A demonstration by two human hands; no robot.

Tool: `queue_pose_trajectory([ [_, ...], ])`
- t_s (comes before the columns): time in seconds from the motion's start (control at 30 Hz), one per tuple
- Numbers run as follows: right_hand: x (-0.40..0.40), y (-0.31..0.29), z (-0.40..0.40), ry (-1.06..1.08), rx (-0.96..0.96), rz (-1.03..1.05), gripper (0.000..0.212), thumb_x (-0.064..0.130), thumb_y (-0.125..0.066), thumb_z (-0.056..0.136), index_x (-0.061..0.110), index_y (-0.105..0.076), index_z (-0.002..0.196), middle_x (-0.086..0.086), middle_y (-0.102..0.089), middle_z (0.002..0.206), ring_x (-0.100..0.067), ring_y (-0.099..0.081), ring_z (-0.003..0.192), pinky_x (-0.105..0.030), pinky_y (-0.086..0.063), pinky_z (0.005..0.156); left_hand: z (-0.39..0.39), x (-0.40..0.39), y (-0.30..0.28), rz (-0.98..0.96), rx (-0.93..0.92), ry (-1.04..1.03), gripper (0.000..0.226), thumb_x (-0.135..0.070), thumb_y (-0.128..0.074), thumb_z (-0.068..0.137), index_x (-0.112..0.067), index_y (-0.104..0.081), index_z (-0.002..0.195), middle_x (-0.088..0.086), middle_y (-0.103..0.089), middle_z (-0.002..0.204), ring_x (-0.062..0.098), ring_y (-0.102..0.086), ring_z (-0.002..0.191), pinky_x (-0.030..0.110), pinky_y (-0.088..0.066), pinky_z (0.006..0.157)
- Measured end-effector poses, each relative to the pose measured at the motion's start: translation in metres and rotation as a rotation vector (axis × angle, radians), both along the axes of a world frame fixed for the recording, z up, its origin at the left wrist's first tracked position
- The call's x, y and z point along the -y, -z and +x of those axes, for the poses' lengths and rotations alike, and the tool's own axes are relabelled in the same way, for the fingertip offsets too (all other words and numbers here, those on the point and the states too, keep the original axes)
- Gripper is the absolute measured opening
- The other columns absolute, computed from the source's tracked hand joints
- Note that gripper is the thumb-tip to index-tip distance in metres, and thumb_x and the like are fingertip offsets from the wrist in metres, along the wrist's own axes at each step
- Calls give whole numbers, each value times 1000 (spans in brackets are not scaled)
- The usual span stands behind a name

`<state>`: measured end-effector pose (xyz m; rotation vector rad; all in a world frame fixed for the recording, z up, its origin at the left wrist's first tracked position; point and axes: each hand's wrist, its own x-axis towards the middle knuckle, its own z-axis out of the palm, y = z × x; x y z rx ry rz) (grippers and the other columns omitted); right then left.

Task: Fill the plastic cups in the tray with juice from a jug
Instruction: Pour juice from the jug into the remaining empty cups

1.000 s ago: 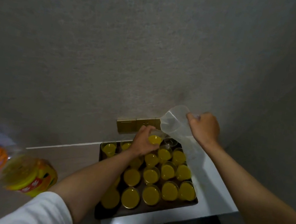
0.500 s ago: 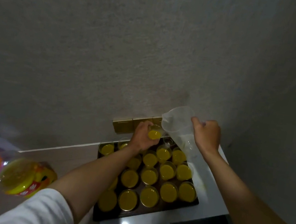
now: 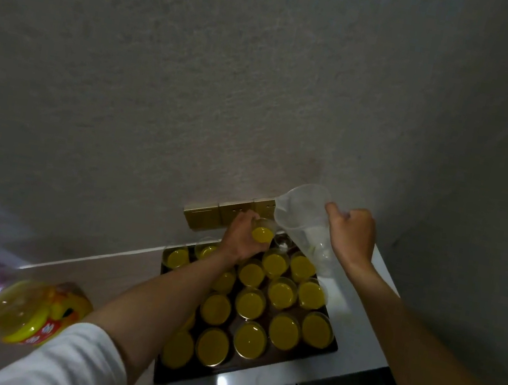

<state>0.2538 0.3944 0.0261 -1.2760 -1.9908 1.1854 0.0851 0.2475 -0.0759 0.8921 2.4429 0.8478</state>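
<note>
Jug (image 3: pixel 304 223) now tipped steeper, nearly drained; right hand (image 3: pixel 350 236) grips its handle. Left hand (image 3: pixel 244 237) curls round raised cup (image 3: pixel 262 234), held under spout above tray (image 3: pixel 329 349) to catch drips

We see two bare forearms, no watch or rings showing. Left arm wears a white short sleeve (image 3: pixel 62 361) ending above the elbow, just left of the tray (image 3: pixel 249 381); right arm is bare to the frame edge, no sleeve visible.
</note>
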Motion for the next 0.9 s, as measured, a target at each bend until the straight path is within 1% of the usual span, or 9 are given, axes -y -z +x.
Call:
queue_pose_trajectory([
  [0.13, -3, 4, 4, 10, 3, -22, 48, 39, -62, 90, 18, -44, 51, 5, -39, 44, -16, -38, 43, -33, -35, 53, 0, -6, 5, -70, 3, 20, 71, -25, -90, 67, -18, -51, 126, 5, -52, 126, 21, -52, 114, 28, -45, 89],
  [0.3, -8, 10, 6, 2, 5, -31, 46, 40, -61, 89, 17, -49, 51, 7, -42, 43, -15, -40, 42, -33, -37, 53, -1, -12, 8, -138, 13, -5, 67, -28, -88, 69, -22, -51, 123, 1, -52, 121, 19, -51, 107, 32, -48, 84],
  [0.4, -10, 14, 8, 5, -3, -41, 45, 40, -61, 89, 17, -49, 52, 4, -44, 45, -17, -43, 43, -35, -39, 54, -1, -12, 13, -165, 9, -6, 63, -29, -88, 68, -21, -51, 118, 2, -54, 116, 22, -54, 107, 33, -48, 80],
  [0.47, -11, 16, 10, 2, -13, -46, 45, 40, -61, 89, 17, -49, 52, 2, -45, 46, -18, -44, 45, -36, -41, 55, -1, -12, 16, -181, 10, -3, 63, -29, -88, 69, -20, -51, 120, 4, -54, 117, 23, -55, 106, 32, -46, 78],
  [0.57, -13, 20, 11, 6, -21, -48, 46, 40, -62, 90, 17, -48, 52, 3, -45, 46, -18, -44, 45, -36, -41, 55, -1, -14, 18, -205, 8, -3, 65, -29, -88, 71, -19, -51, 124, 5, -54, 120, 23, -55, 106, 34, -49, 81],
  [0.73, -16, 27, 11, 7, -23, -41, 49, 40, -62, 90, 17, -49, 50, 5, -45, 44, -18, -45, 43, -36, -43, 55, -3, -17, 22, -235, -5, -1, 65, -34, -89, 70, -21, -51, 122, 5, -56, 121, 26, -57, 109, 39, -52, 86],
  [0.9, -20, 32, 11, 0, -4, -35, 50, 42, -62, 93, 15, -52, 52, 1, -49, 48, -19, -48, 46, -41, -49, 57, -3, -20, 26, -272, -32, -19, 70, -36, -90, 69, -21, -51, 125, 6, -57, 124, 27, -56, 113, 39, -51, 88],
])
